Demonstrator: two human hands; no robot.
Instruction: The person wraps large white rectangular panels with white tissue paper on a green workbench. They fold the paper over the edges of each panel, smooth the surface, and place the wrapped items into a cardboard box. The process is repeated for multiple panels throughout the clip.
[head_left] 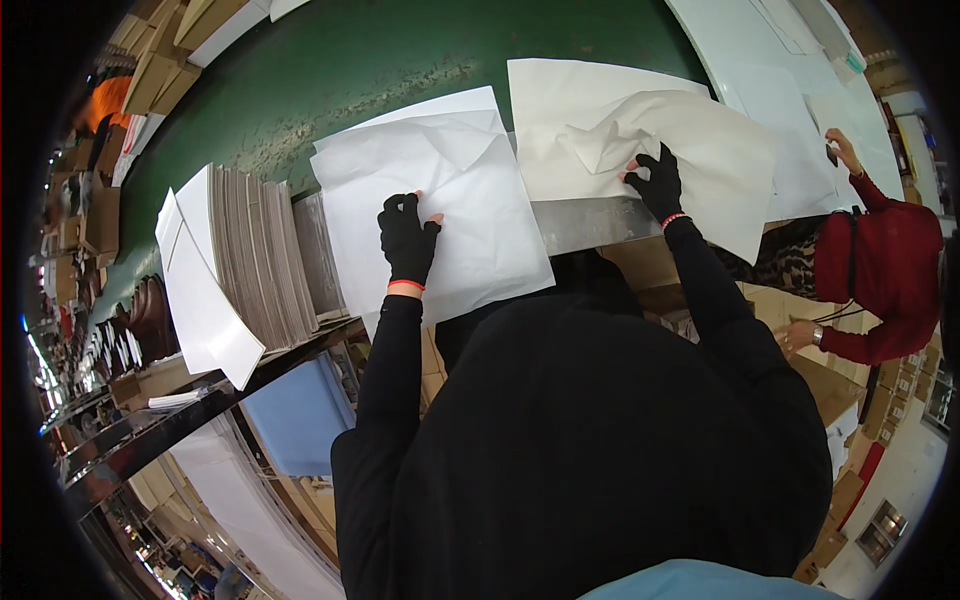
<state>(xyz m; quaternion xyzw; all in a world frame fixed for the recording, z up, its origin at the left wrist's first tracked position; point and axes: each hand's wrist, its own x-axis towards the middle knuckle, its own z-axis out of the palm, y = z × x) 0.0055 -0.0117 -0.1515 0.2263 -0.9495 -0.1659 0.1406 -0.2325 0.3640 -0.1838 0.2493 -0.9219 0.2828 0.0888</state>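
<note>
My left hand [408, 240], in a black fingerless glove, rests on a thin white sheet [470, 245]. Its fingers are bent and its thumb stands apart; no grip on the sheet shows. A stiffer white sheet edge shows beneath at the top. To the right, my right hand [657, 186], gloved the same way, pinches a cream-coloured sheet [720, 150]. That sheet is rumpled and raised in folds around the fingers, and its near right corner hangs past the table edge. What lies directly under the folds is hidden.
A tall stack of grey-edged boards [255, 255] stands left, with loose white boards [205, 285] leaning on it. All this is on a green table [420, 65]. A white surface [740, 60] adjoins at far right. A person in a red top [880, 260] stands close on the right.
</note>
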